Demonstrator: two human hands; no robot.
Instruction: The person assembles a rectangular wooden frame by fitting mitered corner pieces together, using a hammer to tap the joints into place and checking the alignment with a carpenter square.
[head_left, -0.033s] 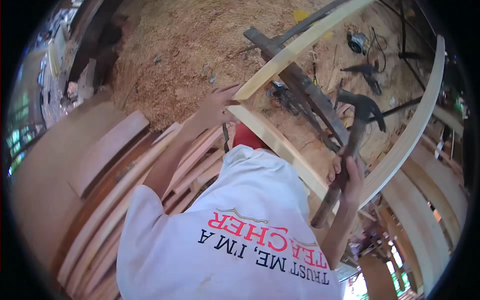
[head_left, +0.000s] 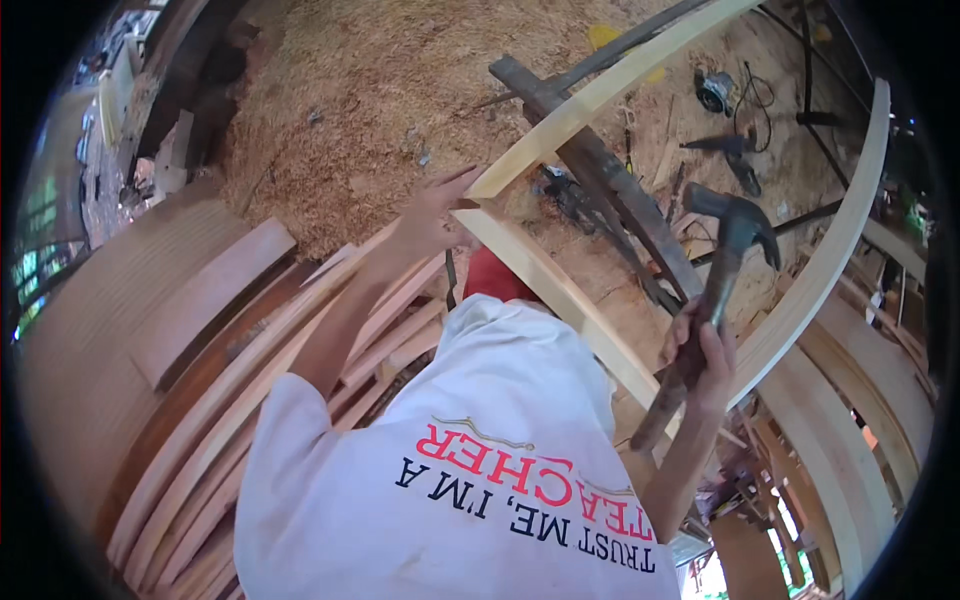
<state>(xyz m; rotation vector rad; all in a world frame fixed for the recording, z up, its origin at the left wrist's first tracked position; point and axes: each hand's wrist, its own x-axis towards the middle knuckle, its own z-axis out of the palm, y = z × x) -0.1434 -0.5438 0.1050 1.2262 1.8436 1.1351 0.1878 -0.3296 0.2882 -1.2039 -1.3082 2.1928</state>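
Two pale wooden boards meet at a corner: one board (head_left: 600,95) curves away to the upper right, and a straight board (head_left: 560,290) slants down towards my right side. My left hand (head_left: 432,215) grips the corner, its fingers around the board ends. In my right hand (head_left: 703,355) is a claw hammer (head_left: 722,270), held by its handle with the head up and away from me. The hammer is above the lower end of the straight board, near a long curved pale board (head_left: 830,280) on the right.
Wood shavings (head_left: 350,110) cover the ground ahead. A dark beam (head_left: 610,180) lies beneath the boards. A corded power tool (head_left: 713,92) and another dark tool (head_left: 735,155) lie at upper right. Curved planks (head_left: 270,370) are stacked at left, and more planks (head_left: 825,440) at right.
My right hand and the hammer have shifted slightly to the right. My left hand stays at the corner, and the boards have hardly moved.
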